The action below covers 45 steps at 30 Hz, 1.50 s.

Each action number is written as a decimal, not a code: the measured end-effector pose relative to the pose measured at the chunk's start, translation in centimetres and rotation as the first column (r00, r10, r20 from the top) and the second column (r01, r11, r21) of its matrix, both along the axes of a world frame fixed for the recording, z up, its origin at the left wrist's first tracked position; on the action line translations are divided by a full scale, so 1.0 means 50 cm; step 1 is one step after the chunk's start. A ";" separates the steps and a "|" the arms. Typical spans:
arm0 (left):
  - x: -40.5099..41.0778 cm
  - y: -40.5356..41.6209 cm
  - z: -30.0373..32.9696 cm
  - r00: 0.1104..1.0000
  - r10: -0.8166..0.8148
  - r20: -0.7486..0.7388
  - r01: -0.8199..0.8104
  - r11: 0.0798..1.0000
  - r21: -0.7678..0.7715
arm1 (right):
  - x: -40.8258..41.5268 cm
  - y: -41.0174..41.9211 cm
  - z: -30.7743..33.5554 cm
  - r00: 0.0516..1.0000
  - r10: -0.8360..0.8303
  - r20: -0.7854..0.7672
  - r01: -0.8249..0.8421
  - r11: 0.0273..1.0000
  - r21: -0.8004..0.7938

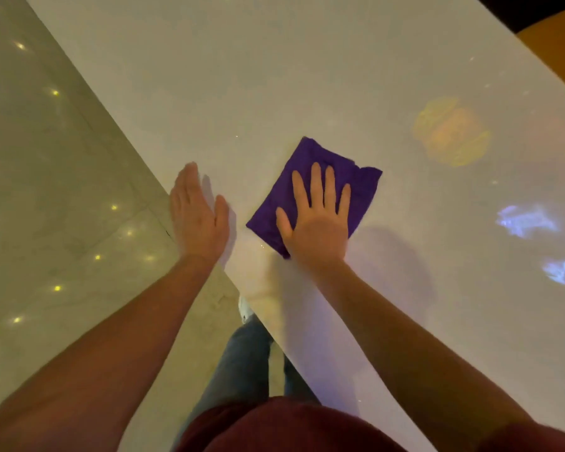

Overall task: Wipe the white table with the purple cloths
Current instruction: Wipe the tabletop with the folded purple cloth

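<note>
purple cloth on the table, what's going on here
A person is wiping a white table with a folded purple cloth. The right hand lies flat on the cloth, fingers spread, pressing it down near the table's edge. The left hand is open and empty at that edge, holding nothing. Only one cloth is in view.

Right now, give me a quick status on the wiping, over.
Right hand flat, open, pressing purple cloth on white table. Left hand open, empty, at table edge. Only one cloth visible. Nothing in the way.
</note>
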<state>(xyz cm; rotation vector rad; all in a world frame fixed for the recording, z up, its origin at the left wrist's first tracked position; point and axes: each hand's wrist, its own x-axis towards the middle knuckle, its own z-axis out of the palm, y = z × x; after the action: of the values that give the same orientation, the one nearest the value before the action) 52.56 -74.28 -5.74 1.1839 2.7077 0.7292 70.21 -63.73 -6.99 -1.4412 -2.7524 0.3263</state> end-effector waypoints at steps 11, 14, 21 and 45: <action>-0.337 0.182 -0.062 0.978 -0.117 -0.175 0.070 0.964 -0.257 | -0.063 -0.064 -0.006 0.991 -0.114 0.076 0.116 0.993 -0.017; -0.340 0.181 -0.064 0.981 -0.093 -0.170 0.057 0.977 -0.205 | -0.174 -0.001 -0.011 0.997 -0.062 0.053 0.062 0.998 -0.001; -0.344 0.179 -0.062 0.978 -0.109 -0.177 0.070 0.974 -0.217 | -0.436 0.160 -0.005 0.997 -0.077 0.010 0.076 0.996 0.049; -0.108 0.310 0.004 0.961 -0.277 -0.008 0.272 0.948 -0.168 | -0.057 0.140 0.003 0.887 -0.458 0.064 0.456 0.889 0.040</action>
<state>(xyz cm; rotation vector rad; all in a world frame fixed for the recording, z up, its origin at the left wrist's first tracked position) 47.15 -58.77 -5.56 1.4975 2.4928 0.4421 67.35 -56.71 -6.84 -2.0614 -2.3415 0.2268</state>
